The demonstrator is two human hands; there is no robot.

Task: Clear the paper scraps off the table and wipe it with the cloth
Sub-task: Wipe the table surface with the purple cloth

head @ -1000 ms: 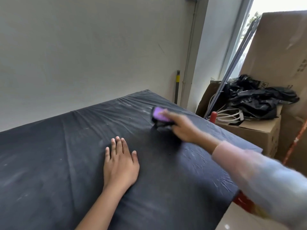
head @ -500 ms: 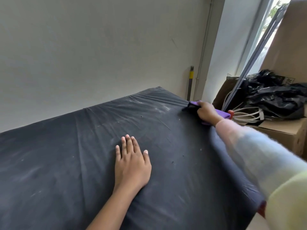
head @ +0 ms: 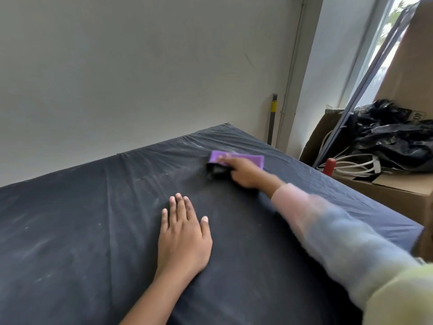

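A table [head: 70, 219] covered in wrinkled black sheeting fills the lower view. A purple and black cloth [head: 248, 159] lies on its far right part. My right hand [head: 243, 172] presses down on the cloth with its fingers gripping it, arm stretched out in a pale sleeve. My left hand [head: 184, 238] rests flat on the table's middle, palm down, fingers apart, holding nothing. No paper scraps show on the black surface, only faint pale smears.
A grey wall runs behind the table. To the right stand cardboard boxes [head: 386, 195] with black plastic bags [head: 393, 137], white cables [head: 351, 164] and a red-capped object [head: 330, 165]. A metal bar [head: 365, 85] leans by the window. A yellow-banded pole [head: 273, 118] stands in the corner.
My right hand has slid the cloth from the table's far right edge back leftward toward the middle. The left hand stays flat in place.
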